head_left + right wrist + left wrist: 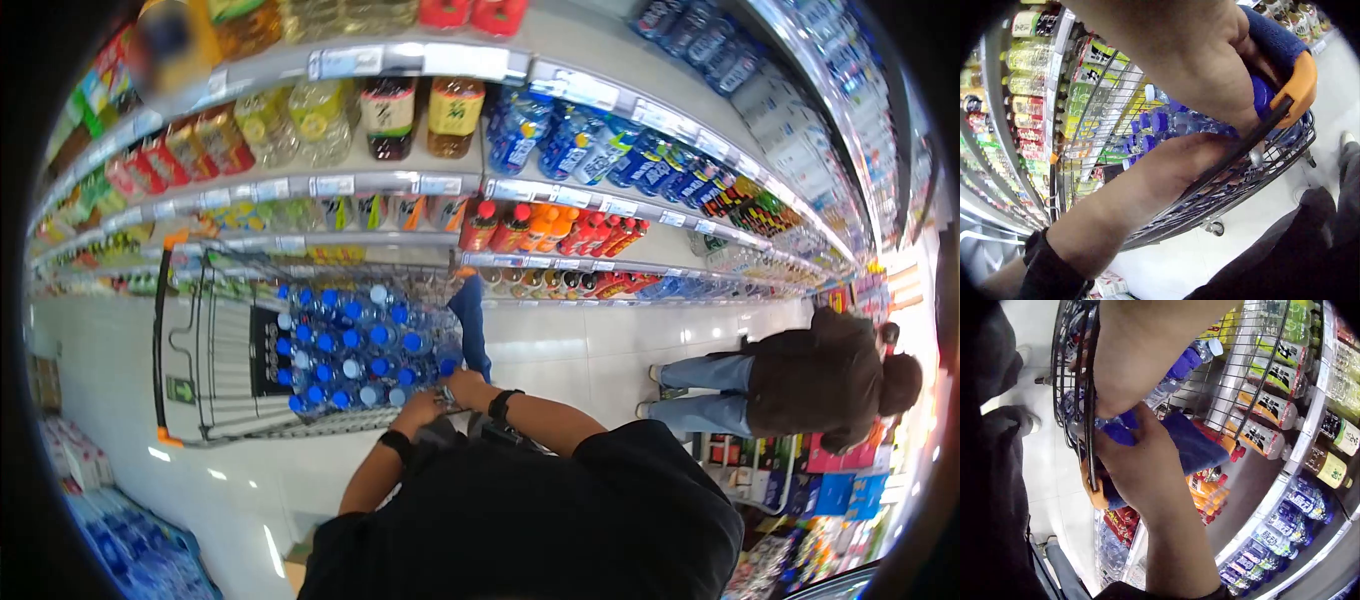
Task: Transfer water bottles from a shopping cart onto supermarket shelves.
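Observation:
Clear water bottles (pixel 350 340) with blue and whitish caps stand packed upright in a wire shopping cart (pixel 205 300). At the cart's near end my two hands come together over the rim. My right hand (pixel 468 388) grips a water bottle at the corner, its blue cap (pixel 1262 94) showing beneath the fingers. Close beside it, my left hand (pixel 422 408) has its fingers curled around the bottle's body, partly behind the black rim bar (pixel 1235 153). A dark blue cloth (pixel 468 325) hangs over the rim next to the right hand.
Drink shelves (pixel 420 185) run along the cart's far side. An orange corner piece (pixel 1300 84) caps the rim by my hands. Another person (pixel 810 380) stands in the aisle to the right. Packs of bottled water (pixel 140 545) sit on the floor at lower left.

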Tool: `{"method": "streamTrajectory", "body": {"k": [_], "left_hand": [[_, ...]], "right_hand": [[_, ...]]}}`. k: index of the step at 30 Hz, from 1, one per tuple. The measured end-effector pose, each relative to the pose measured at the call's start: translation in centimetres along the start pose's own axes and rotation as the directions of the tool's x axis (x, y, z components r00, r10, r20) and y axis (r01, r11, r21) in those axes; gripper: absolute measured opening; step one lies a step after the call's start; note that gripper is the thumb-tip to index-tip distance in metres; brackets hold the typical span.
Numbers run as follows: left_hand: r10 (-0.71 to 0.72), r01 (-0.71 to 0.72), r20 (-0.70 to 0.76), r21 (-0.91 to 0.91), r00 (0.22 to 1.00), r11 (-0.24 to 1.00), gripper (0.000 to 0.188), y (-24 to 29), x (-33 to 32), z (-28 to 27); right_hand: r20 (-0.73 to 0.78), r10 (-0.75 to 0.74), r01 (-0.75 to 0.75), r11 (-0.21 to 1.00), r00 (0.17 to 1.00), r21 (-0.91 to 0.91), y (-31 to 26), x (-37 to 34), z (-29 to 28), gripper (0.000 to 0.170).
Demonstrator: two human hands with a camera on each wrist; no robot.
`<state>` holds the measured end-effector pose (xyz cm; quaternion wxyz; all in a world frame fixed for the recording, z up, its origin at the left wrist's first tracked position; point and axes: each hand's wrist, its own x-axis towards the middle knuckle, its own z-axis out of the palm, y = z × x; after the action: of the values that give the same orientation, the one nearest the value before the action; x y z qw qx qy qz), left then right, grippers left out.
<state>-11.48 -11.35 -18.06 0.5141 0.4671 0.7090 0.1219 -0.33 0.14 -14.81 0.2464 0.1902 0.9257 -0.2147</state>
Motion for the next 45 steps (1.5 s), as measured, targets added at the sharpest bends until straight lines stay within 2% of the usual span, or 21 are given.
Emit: {"method": "streamTrajectory", "body": {"k": [2,3,4,6,7,8,9,10,11,14,18,19,22,25,27,29,34,40,41,43,45], "left_hand": [[0.062,-0.057,-0.060,0.095,0.996,0.994,0.043,-1.0,0.1,0.2],[0.121,-0.122,-0.104,-0.006,0.987,0.992,0.045,-1.7,0.2,-0.1],[0.147,-0.141,-0.065,0.084,0.987,0.986,0.048,-2.8,1.4,0.2],[0.132,-0.127,-0.041,0.107,0.990,0.986,0.046,-3.5,2.4,-0.3],[0.131,-0.142,0.090,0.134,0.987,0.981,0.045,-4.4,3.3,0.2],[0.119,-0.133,0.090,0.162,0.989,0.978,0.046,-4.3,3.5,0.2],[0.174,-0.173,0.002,0.111,0.985,0.979,0.047,-3.8,2.9,0.2],[0.131,-0.131,0.005,0.124,0.991,0.984,0.048,-3.8,3.4,0.7],[0.219,-0.218,-0.009,0.029,0.976,0.975,0.048,-4.0,2.9,0.8],[0.103,-0.106,0.039,0.080,0.994,0.991,0.049,-1.3,1.1,-0.6],[0.086,-0.086,0.002,0.076,0.996,0.993,0.049,-1.3,0.9,-0.4],[0.088,-0.088,-0.001,0.079,0.996,0.993,0.049,-1.4,0.8,-0.6],[0.098,-0.097,-0.005,0.074,0.995,0.993,0.051,-1.2,0.4,-0.9],[0.119,-0.118,-0.008,0.067,0.993,0.991,0.053,-0.7,-0.5,-1.9],[0.146,-0.145,-0.008,0.044,0.989,0.988,0.054,0.1,-1.3,-3.4],[0.182,-0.182,0.003,0.021,0.983,0.983,0.055,0.8,-2.8,-4.9],[0.292,-0.292,0.003,-0.039,0.956,0.956,0.059,3.8,-6.0,-10.0],[0.438,-0.441,-0.051,-0.104,0.898,0.892,0.066,8.1,-5.9,-12.3],[0.426,-0.435,-0.088,-0.149,0.900,0.888,0.070,8.8,-6.3,-12.2],[0.536,-0.604,-0.291,-0.257,0.793,0.755,0.075,11.4,-7.8,-11.4],[0.555,-0.713,-0.449,-0.413,0.701,0.567,0.066,14.8,-10.3,-10.0]], "right_hand": [[0.023,-0.050,0.046,0.989,0.999,0.141,-0.4,-0.6,-0.9,0.022],[-0.034,-0.075,0.079,0.989,0.997,0.127,0.0,0.7,0.5,0.018],[-0.090,-0.084,0.094,0.990,0.992,0.108,0.6,1.8,2.6,0.015],[-0.123,-0.089,0.097,0.993,0.988,0.060,1.2,2.6,3.3,0.023],[-0.083,-0.072,0.080,0.993,0.994,0.092,1.2,1.7,2.4,0.022],[-0.044,-0.071,0.075,0.990,0.997,0.121,0.7,0.9,1.2,0.022],[-0.030,-0.058,0.061,0.994,0.998,0.089,0.7,0.5,0.5,0.019],[-0.006,-0.059,0.059,0.997,0.998,0.056,0.5,0.3,0.0,0.017],[-0.030,-0.033,0.035,0.996,0.999,0.077,0.1,-0.2,0.1,0.017],[-0.173,0.100,-0.069,0.982,0.980,0.175,-1.2,-1.3,0.8,0.020],[-0.272,0.232,-0.132,0.931,0.934,0.341,-1.8,-1.2,1.6,0.023],[-0.320,0.186,-0.089,0.951,0.929,0.296,-1.6,-1.2,1.8,0.021],[-0.263,0.041,-0.003,0.990,0.964,0.144,-2.3,-2.8,-0.2,0.016],[-0.232,0.101,-0.044,0.971,0.967,0.237,-4.7,-4.2,-4.4,0.018],[-0.360,-0.029,0.103,0.977,0.933,0.188,-5.1,-3.7,-5.5,0.021],[-0.401,-0.065,0.161,0.964,0.914,0.211,-5.7,-3.4,-6.8,0.028],[-0.568,-0.085,0.286,0.918,0.819,0.274,-7.2,-6.9,-12.1,0.029],[-0.685,-0.011,0.242,0.939,0.728,0.243,-7.6,-12.3,-17.9,0.036],[-0.752,-0.013,0.286,0.929,0.659,0.235,-7.7,-13.1,-18.5,0.037],[-0.869,-0.018,0.379,0.904,0.495,0.197,-8.0,-14.7,-19.5,0.039],[-0.926,0.066,0.482,0.838,0.372,0.254,-8.6,-17.0,-20.7,0.040]]}}
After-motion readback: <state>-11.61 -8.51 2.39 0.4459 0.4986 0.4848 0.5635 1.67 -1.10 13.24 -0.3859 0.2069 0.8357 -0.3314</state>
